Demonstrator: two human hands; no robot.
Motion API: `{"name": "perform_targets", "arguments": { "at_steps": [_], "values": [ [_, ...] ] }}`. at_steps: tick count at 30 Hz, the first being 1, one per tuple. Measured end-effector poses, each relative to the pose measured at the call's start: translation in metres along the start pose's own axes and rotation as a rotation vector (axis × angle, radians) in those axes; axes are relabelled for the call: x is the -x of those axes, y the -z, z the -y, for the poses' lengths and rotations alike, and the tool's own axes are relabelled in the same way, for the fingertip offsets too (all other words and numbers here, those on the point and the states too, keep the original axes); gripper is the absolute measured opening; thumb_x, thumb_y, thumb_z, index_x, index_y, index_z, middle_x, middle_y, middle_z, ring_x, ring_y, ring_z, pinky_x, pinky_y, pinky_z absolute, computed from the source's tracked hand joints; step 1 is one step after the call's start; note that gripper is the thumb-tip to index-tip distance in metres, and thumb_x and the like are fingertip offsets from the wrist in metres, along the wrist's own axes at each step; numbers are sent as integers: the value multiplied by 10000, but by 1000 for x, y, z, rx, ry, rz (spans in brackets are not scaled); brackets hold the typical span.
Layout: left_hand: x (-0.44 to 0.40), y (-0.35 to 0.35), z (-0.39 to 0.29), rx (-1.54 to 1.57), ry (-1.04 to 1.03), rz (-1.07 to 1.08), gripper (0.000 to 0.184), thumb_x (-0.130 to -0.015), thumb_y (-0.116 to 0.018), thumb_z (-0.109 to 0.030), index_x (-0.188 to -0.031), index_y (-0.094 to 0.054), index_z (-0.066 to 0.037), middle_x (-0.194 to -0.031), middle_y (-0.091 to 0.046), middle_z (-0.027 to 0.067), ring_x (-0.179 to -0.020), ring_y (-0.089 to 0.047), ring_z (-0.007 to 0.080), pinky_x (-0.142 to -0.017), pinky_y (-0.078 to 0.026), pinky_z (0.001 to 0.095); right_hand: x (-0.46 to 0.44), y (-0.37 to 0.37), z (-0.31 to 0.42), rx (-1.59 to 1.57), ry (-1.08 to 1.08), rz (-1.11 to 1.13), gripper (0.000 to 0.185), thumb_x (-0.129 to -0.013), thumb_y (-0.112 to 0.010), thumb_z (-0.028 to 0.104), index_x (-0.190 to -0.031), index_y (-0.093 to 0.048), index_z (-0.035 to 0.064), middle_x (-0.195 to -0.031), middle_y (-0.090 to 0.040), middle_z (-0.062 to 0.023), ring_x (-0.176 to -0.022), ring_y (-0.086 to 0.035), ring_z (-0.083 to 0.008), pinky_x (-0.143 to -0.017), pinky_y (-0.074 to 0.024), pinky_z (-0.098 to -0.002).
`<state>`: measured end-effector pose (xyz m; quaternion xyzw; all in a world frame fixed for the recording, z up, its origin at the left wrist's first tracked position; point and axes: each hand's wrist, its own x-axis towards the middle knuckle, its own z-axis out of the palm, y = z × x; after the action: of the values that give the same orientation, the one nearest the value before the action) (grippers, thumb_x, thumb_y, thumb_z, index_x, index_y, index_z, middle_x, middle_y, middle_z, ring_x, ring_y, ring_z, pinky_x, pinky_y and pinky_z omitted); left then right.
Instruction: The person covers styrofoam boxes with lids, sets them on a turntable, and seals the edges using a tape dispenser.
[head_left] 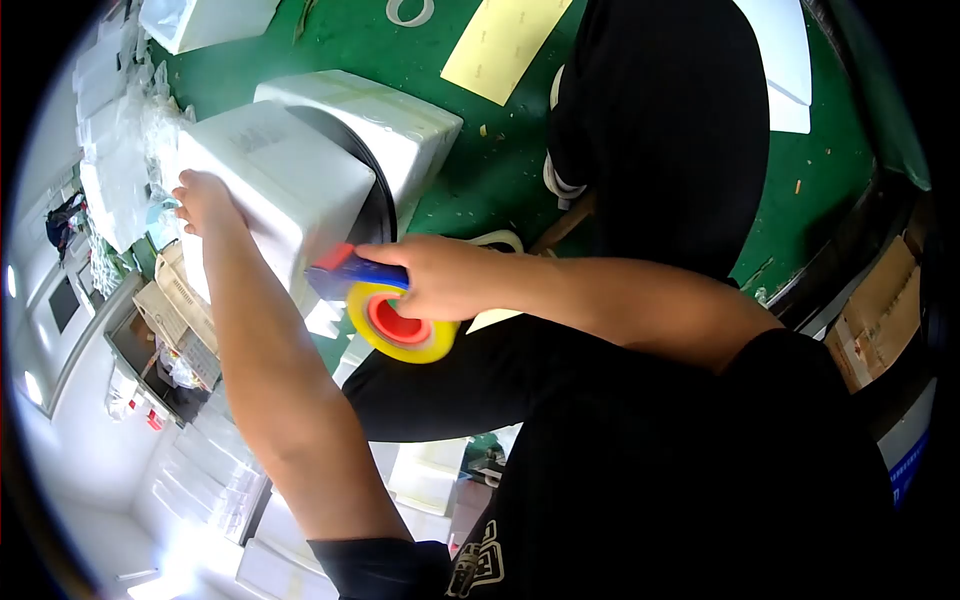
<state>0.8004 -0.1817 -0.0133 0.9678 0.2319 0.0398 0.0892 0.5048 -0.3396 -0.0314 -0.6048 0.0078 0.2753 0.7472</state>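
Note:
My left hand (207, 203) lies against the far-left side of a white box (280, 165), its fingers apart at the box's edge. My right hand (425, 280) grips a blue and red tape dispenser (365, 270) close to the box's lower right corner. A yellow tape roll (362, 320) with a red core sits in the dispenser, which is slightly blurred. Behind the box is a round black rim (378, 180), partly hidden by the box. A second white box (420, 125) with tape along it stands just beyond.
On the green floor (500, 150) are a yellow sheet (505, 45), a white ring (410, 10) and white sheets (785, 60). Another white box (205, 20) stands at the upper left. Beige crates (180, 300) are at the left, a cardboard box (875, 315) at the right.

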Motion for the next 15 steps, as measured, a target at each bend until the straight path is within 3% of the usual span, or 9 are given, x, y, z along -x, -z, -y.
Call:
{"name": "perform_targets", "arguments": {
  "at_steps": [4, 5, 6, 7, 8, 11, 12, 13, 15],
  "values": [
    [-54, -17, 21, -54, 30, 23, 647, -1015, -250, -481, -1531, -361, -108, -1597, -297, 187, -1483, -234, 383, -1226, -173, 488, -43, 5, 12, 345, 101, 390, 749, -718, -613, 56, -1454, -530, 170, -956, -692, -203, -853, -668, -333, -732, -520, -416],
    [-57, -15, 14, -67, 83, -10, 637, -1023, -267, -460, -1515, -371, -68, -1557, -351, 195, -1452, -295, 377, -1202, -238, 475, -42, -10, 18, 518, 125, 634, 768, -669, -592, 39, -1420, -571, 198, -930, -707, -190, -848, -669, -348, -736, -530, -417],
    [-60, -13, 6, -77, 137, -42, 630, -1031, -284, -440, -1499, -380, -29, -1517, -405, 204, -1421, -356, 371, -1177, -303, 462, -35, -33, 13, 595, 69, 628, 769, -679, -619, 56, -1432, -557, 197, -918, -706, -185, -856, -672, -334, -743, -535, -400],
    [10, 18, -18, 278, -27, -130, 590, -1045, -328, -413, -1426, -449, 22, -1424, -486, 222, -1349, -453, 349, -1034, -467, 416, -29, -38, 3, 688, 4, 613, 773, -688, -645, 73, -1445, -544, 196, -905, -706, -179, -863, -676, -320, -751, -541, -382],
    [1, 19, -1, 695, -373, 76, 565, -1052, -348, -432, -1370, -513, 5, -1389, -501, 233, -1313, -487, 330, -895, -541, 375, -15, -10, 0, 414, -72, 571, 782, -691, -688, 91, -1453, -526, 163, -938, -706, -156, -875, -681, -294, -769, -549, -367],
    [92, 61, 33, -319, -1135, 288, 658, -854, -704, -387, -1419, -518, -105, -1579, -386, 116, -1492, -303, 324, -1160, -240, 619, 17, 61, -23, -341, -10, 281, 743, -767, -741, 154, -1452, -479, 36, -1135, -683, -111, -1020, -677, -253, -892, -549, -351],
    [96, 47, 51, -37, -1167, 228, 716, -831, -747, -346, -1468, -479, -159, -1596, -368, 76, -1492, -295, 332, -1164, -224, 628, 21, 81, 7, -516, -9, 163, 724, -782, -731, 142, -1447, -471, 23, -1177, -659, -108, -1022, -673, -252, -915, -546, -372],
    [103, 53, 54, -170, -1190, 226, 824, -819, -770, -295, -1533, -378, -165, -1606, -341, 93, -1493, -278, 363, -1196, -143, 628, 26, 94, 38, -699, -28, 50, 706, -796, -720, 131, -1442, -462, 10, -1219, -636, -106, -1024, -669, -251, -938, -543, -393],
    [105, 69, 63, -187, -1275, 330, 822, -830, -757, -314, -1541, -366, -183, -1631, -298, 79, -1508, -251, 337, -1197, -147, 627, 6, 125, 49, -860, 83, -69, 626, -847, -667, 148, -1422, -463, 4, -1277, -627, -151, -1137, -640, -291, -1006, -509, -431]
  ]
}}
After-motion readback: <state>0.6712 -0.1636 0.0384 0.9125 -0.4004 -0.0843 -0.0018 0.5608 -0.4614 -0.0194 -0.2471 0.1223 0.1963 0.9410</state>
